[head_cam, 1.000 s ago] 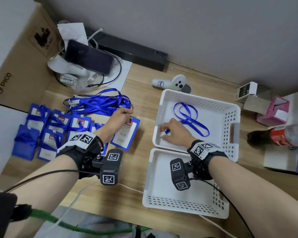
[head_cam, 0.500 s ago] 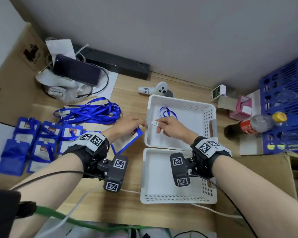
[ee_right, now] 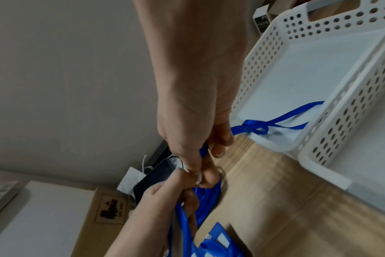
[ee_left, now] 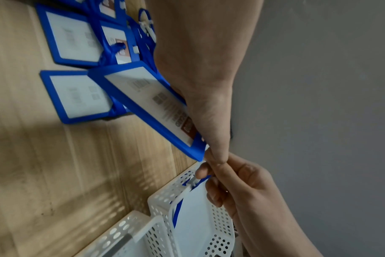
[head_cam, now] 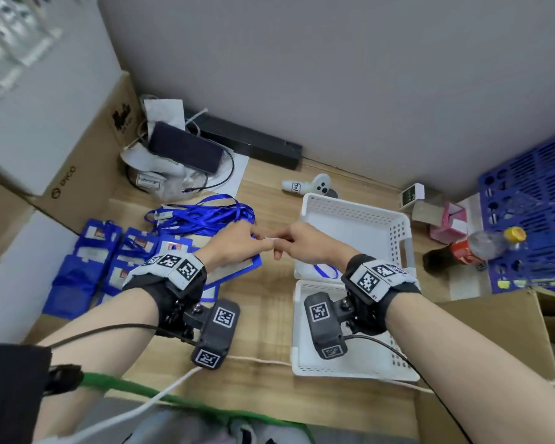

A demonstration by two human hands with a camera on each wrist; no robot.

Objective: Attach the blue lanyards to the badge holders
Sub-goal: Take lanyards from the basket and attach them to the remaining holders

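One badge holder [ee_left: 147, 104] in our left hand [head_cam: 234, 248] | right hand [head_cam: 305, 246] pinching lanyard [ee_right: 275, 121] clip | we are joining them | loose holders [head_cam: 103, 261] waiting.

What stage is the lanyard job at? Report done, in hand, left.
Done: holders with lanyards wrapped round them lie at the table's left. In hand: left hand grips a badge holder, right hand pinches a lanyard clip against its top; the strap trails from the far basket. Left: bare holders and a lanyard pile.
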